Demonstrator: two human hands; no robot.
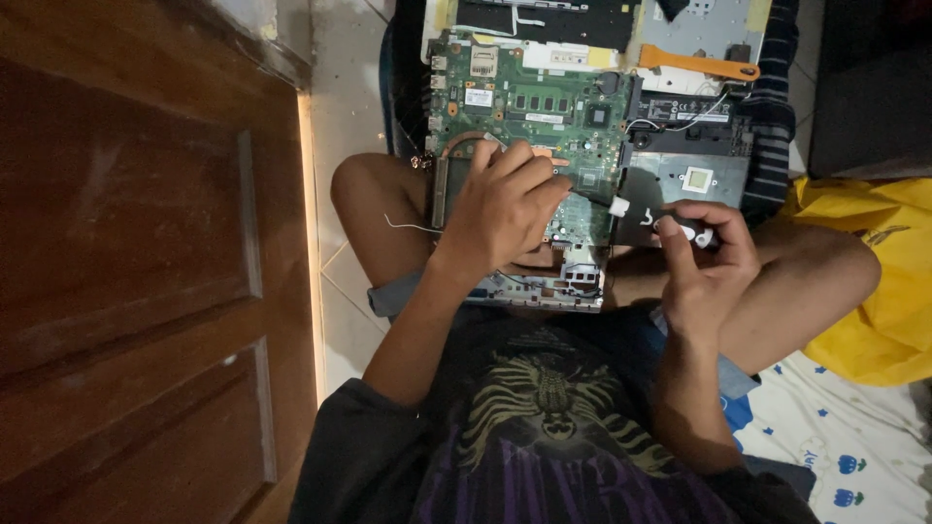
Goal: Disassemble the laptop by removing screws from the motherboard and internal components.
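Nearest the lens is the person's dark printed shirt (544,427), and above it two bare forearms reach out over crossed legs.

Head view: an opened laptop chassis (680,184) rests across the person's lap, its near edge against the shins, its far edge running out of the top of the picture. A green motherboard (529,107) fills the left half of the chassis. The left hand (500,209) lies on the board's near left part, fingers curled and pressing down, beside a copper heat pipe (464,146) at the board's left edge; I cannot tell whether it pinches anything beneath the fingers. The right hand (704,252) sits at the near right corner of the chassis, closed around a small white tube (680,228), whose white nozzle (618,207) points left toward the board's right edge.

An orange plastic tool (699,66) lies across the far right part of the chassis. A wooden door (146,272) stands to the left; a yellow cloth (883,281) lies to the right.

By the look of it, the board is light, thin and stiff but fragile, with studded components and fine leads; it is best gripped by its bare edges or held flat, never by the chips. The tube seems light and squeezable, so a gentle grip at its body suits it.
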